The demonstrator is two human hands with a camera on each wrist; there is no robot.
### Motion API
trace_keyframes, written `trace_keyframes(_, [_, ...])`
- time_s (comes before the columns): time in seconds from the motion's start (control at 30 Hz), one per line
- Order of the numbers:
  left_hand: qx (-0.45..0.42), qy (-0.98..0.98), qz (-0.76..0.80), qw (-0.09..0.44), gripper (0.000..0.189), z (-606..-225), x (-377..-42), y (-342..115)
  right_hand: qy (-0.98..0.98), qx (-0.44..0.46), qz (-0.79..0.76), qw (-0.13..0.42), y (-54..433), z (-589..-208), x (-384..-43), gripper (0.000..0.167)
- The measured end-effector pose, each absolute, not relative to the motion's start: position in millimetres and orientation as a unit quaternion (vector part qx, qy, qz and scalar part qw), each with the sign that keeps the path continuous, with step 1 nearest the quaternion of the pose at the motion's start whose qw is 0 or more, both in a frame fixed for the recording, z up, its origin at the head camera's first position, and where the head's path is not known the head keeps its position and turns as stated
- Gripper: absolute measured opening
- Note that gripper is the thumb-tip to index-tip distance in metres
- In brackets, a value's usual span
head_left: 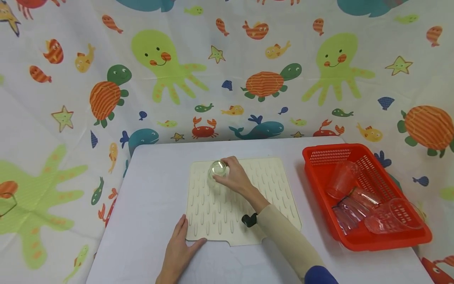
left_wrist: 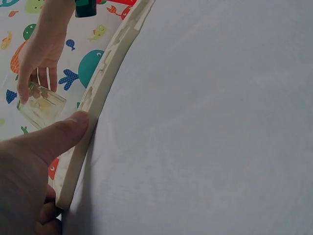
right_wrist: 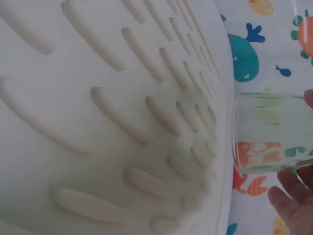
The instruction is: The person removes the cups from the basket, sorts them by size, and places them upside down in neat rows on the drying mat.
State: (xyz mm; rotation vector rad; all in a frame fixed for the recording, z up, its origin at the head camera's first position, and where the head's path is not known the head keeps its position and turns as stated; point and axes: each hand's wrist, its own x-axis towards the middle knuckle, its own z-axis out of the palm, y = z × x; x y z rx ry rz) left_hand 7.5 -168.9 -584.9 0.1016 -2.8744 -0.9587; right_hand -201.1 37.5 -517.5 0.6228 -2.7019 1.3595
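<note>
My right hand (head_left: 235, 176) grips a small clear drinking glass (head_left: 217, 169) between thumb and fingers, over the far left part of a cream ridged drying mat (head_left: 244, 221). One round end of the glass faces up in the head view. In the right wrist view its lower end comes close to the ridges, with fingertips (right_wrist: 286, 198) at the upper end. At the mat's near left corner lies my left hand (head_left: 179, 248), its straight fingers along the left edge. Its thumb (left_wrist: 63, 134) presses on the front edge in the left wrist view.
A red plastic basket (head_left: 320, 209) stands at the right side of the white table (head_left: 149, 189), with several clear glasses (head_left: 358, 201) lying in it. Behind the table hangs a curtain (head_left: 198, 47) printed with sea animals. A black device (head_left: 249, 220) sits at the right wrist.
</note>
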Motion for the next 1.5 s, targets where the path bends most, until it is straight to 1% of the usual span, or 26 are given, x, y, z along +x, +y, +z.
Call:
trace_keyframes(0.43, [0.045,-0.945,-0.325,0.024,0.1,-584.0,5.6,-167.0,-0.894,0.181,0.409,-0.025,12.1,-524.6,-223.7,0.063])
trace_keyframes(0.77, [0.041,-0.946,-0.321,0.029,0.1,-585.5,3.3,-167.8,-0.901,0.174,0.396,-0.038,-3.8,-525.7,-230.1,0.064])
trace_keyframes(1.1, [0.052,-0.944,-0.325,0.012,0.102,-583.6,3.9,-167.8,-0.915,0.165,0.364,-0.061,-15.1,-525.5,-235.7,0.069])
trace_keyframes(1.3, [0.053,-0.944,-0.325,0.012,0.102,-582.3,4.9,-168.0,-0.92,0.151,0.354,-0.077,-16.7,-523.3,-236.4,0.071])
trace_keyframes(1.5, [0.051,-0.947,-0.316,0.034,0.101,-584.0,6.7,-166.5,-0.923,0.154,0.345,-0.072,-16.2,-523.8,-236.3,0.069])
